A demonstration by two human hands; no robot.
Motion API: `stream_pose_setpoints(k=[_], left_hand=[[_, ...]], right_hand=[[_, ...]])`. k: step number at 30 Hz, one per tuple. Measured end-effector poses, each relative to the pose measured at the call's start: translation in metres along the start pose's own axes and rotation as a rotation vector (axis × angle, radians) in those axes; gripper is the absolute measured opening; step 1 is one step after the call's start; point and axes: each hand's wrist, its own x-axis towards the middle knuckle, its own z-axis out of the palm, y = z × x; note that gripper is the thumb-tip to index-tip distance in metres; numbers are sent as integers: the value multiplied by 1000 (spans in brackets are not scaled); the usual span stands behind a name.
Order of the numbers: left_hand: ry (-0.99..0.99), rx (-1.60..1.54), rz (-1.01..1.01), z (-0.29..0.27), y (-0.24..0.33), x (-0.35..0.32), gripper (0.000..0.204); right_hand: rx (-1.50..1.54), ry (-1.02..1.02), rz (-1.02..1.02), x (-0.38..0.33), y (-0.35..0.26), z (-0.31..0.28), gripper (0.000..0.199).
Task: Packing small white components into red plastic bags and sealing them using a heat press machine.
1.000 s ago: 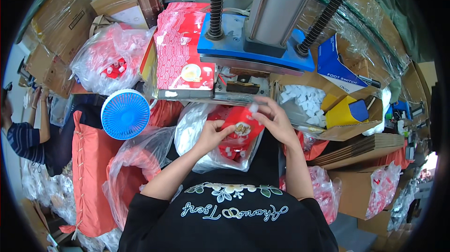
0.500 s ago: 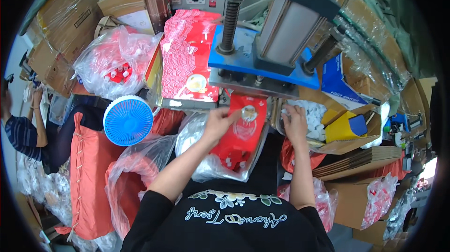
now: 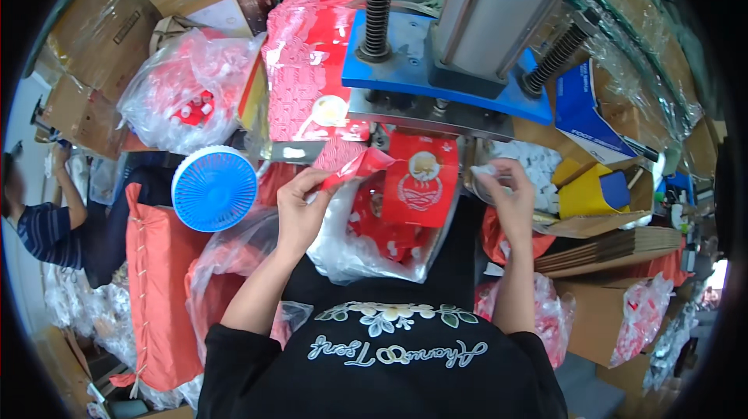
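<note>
My left hand (image 3: 302,205) pinches the edge of a red patterned pouch (image 3: 343,163), slightly curled, left of the press. A second red pouch (image 3: 422,181) with a round picture hangs flat at the front of the blue-plated press (image 3: 467,76). Under it, a clear plastic bag (image 3: 335,244) holds more red pouches. My right hand (image 3: 510,197) is raised at the near left edge of a box of white pieces (image 3: 530,166), its thumb and fingers closed on a small white piece (image 3: 485,171).
Flat red pouches (image 3: 312,68) lie in a stack left of the press. A blue fan (image 3: 214,189) and a bag of red, white-capped items (image 3: 191,92) stand further left. A yellow container (image 3: 592,189) sits in the box at right. Another person (image 3: 47,224) works at far left.
My left hand has moved left from the hanging pouch and now holds another pouch's edge. My right hand has lifted and shifted right, with a white piece showing in its fingers.
</note>
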Motion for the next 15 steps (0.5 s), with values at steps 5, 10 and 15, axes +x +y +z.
stream_pose_setpoints(k=[5, 10, 15], left_hand=[[-183, -38, -137, 34, -15, -34, 10], [-320, -182, -135, 54, -19, -51, 16], [-351, -55, -300, 68, -24, -30, 25]], right_hand=[[33, -226, -119, -12, -54, 26, 20], [194, -438, 0, -19, -42, 37, 23], [234, -279, 47, -12, -25, 31, 36]])
